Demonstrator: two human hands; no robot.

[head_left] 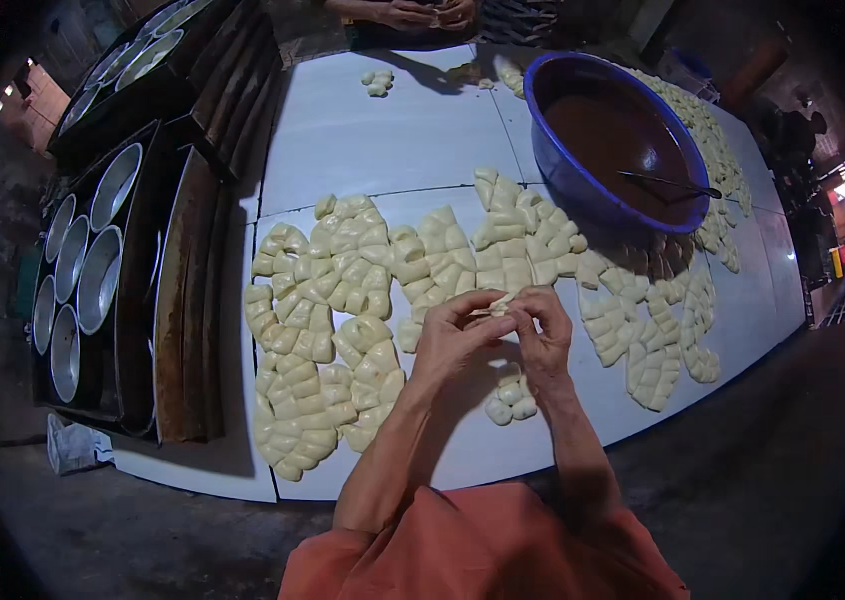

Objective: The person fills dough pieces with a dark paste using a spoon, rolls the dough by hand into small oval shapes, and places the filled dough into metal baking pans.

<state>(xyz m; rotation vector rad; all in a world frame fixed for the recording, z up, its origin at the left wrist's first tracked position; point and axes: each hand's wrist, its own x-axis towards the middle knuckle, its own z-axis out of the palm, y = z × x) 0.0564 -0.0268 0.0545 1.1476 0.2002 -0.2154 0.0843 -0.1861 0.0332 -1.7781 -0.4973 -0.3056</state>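
Note:
My left hand and my right hand meet over the white tabletop, fingers closed on a small piece of pale dough. Flattened, scored sheets of the same dough spread around them, to the left, ahead and to the right. A small cluster of dough pieces lies just below my hands. The dough between my fingertips is partly hidden by them.
At left, dark metal racks hold round tins. A blue basin of brown liquid with a long utensil stands at back right. Across the table, another person's hands work near dough pieces.

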